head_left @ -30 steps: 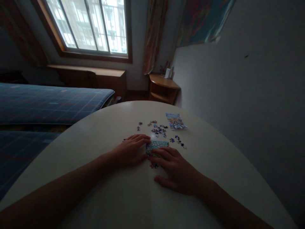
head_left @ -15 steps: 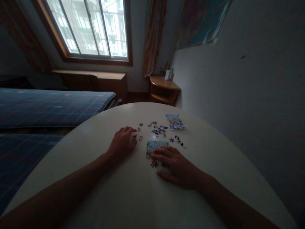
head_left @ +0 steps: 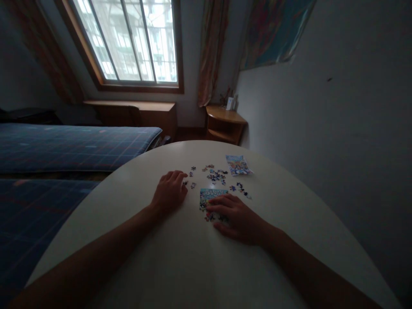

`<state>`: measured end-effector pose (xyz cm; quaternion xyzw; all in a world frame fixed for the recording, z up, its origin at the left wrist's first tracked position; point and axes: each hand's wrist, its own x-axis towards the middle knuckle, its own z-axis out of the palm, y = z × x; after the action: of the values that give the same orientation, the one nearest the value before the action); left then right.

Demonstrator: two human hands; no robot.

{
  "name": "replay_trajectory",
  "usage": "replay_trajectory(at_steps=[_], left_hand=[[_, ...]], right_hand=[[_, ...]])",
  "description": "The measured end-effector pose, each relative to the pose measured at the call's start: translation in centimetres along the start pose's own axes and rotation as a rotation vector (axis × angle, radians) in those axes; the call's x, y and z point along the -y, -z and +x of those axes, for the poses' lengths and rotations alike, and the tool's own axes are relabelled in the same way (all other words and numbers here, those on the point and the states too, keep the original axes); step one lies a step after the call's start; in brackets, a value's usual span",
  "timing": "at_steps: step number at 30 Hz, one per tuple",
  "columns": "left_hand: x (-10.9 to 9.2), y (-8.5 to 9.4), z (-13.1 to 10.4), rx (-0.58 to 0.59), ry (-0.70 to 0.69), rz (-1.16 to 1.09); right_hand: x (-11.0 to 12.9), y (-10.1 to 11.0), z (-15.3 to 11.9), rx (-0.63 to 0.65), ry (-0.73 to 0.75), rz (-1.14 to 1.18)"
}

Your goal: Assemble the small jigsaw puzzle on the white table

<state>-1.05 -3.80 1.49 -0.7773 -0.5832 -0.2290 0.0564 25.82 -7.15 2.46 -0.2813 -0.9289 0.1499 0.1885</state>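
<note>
**A:** On the round white table [head_left: 180, 266], biggest first: what's around it?

**B:** Bed with a blue plaid cover [head_left: 64, 146] at far left, window [head_left: 135, 40] behind it, curtain [head_left: 210, 47] right of the window, wooden corner shelf [head_left: 225, 124] under the curtain. Grey wall on the right, with a colourful poster [head_left: 273, 30] up top.

**A:** Hands?

**B:** Left hand [head_left: 169, 193] lies palm down, fingers curled in, fingertips at a couple of loose jigsaw pieces [head_left: 192, 185]. Can't tell if it's pinching one (too dark, too small). Right hand [head_left: 240, 214] is flat, fingers spread, pressing on the lower part of the partly assembled puzzle [head_left: 211, 195].

**A:** Where's that puzzle sit?

**B:** Middle of the table, between the two hands. Top strip with the blue lettering shows, the rest is under the right fingers. A few unjoined pieces [head_left: 210, 217] poke out at its near left edge.

**A:** Other bits?

**B:** Scattered pile of pieces [head_left: 216, 175] just beyond the puzzle, a smaller trail [head_left: 240, 189] to its right. Printed reference picture [head_left: 238, 165] lies flat further back, right of the pile, apart from both hands.

**A:** Hands touching each other?

**B:** No, apart.
</note>
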Motion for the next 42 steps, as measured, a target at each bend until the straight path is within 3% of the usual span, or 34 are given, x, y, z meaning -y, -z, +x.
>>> replay_trajectory(at_steps=[13,25,31,38,42], left_hand=[[1.2,-0.9,0.1,0.121,-0.329,-0.036],[1.2,-1.1,0.2,0.080,-0.143,-0.136],[1.5,-1.6,0.4,0.216,-0.156,-0.097],[1.1,-1.3,0.6,0.094,-0.160,-0.215],[1.0,-1.2,0.6,0.091,-0.154,-0.259]], right_hand=[[-0.3,-0.2,0.0,-0.009,0.021,-0.003],[0.0,-0.1,-0.1,-0.017,-0.010,0.013],[0.1,-0.1,0.0,-0.011,-0.021,0.017],[0.2,0.0,0.0,-0.015,-0.019,0.021],[0.3,0.1,0.0,-0.027,-0.013,0.027]])
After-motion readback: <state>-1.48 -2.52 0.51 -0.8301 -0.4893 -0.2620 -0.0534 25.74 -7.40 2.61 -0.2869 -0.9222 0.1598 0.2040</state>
